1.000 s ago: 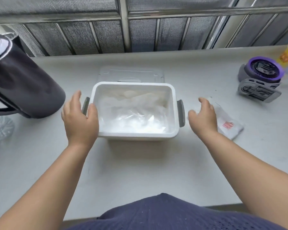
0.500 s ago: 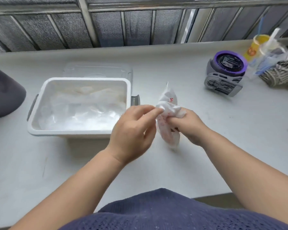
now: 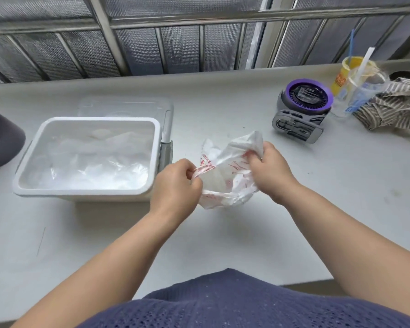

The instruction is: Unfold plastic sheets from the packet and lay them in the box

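Note:
A white plastic box [image 3: 85, 194] with grey side handles stands on the left of the counter, crumpled clear plastic sheets [image 3: 97, 162] lying inside it. To its right, above the counter, both hands hold a white plastic packet [image 3: 225, 176] with red print. My left hand [image 3: 175, 183] pinches the packet's left edge. My right hand [image 3: 270, 171] grips its right side, fingers curled into the plastic. The packet is stretched open between the two hands.
A clear lid [image 3: 126, 107] lies behind the box. A dark jug [image 3: 0, 143] sits at the far left. At the right stand a purple and grey device [image 3: 303, 110], cups with straws [image 3: 355, 84] and a striped cloth [image 3: 393, 107]. A metal mesh grille [image 3: 175, 43] runs behind the counter.
Both hands left the sides of the box. My right hand lifted the packet off the counter, my left hand joined it, and the two have pulled the packet apart.

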